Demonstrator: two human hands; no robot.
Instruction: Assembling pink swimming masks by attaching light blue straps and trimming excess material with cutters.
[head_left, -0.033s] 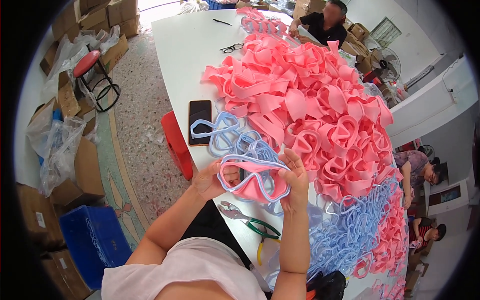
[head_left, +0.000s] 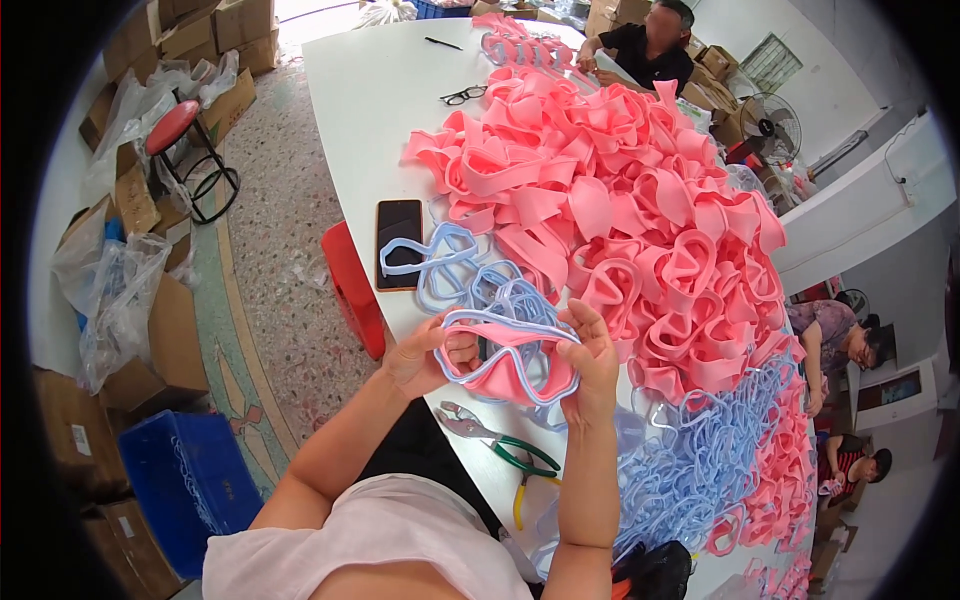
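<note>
Between my two hands is a goggle frame (head_left: 487,384), a light blue rim fitted with a soft pink piece. My left hand (head_left: 418,358) grips its left end with curled fingers. At the other end, my right hand (head_left: 592,350) pinches the rim between thumb and fingers. Several loose light blue frames (head_left: 445,285) lie just beyond, one overlapping a dark phone (head_left: 399,240). Green-handled pliers (head_left: 497,440) rest on the table below the held frame, near a yellow-handled tool (head_left: 521,502) partly hidden by my right forearm.
A large heap of pink pieces (head_left: 600,170) covers the white table (head_left: 350,90), with a blue frame pile (head_left: 690,470) at right. Glasses (head_left: 464,96) and a pen (head_left: 443,44) lie farther back. A red stool (head_left: 352,290), a blue crate (head_left: 190,490) and cartons stand left. Other people sit around the table.
</note>
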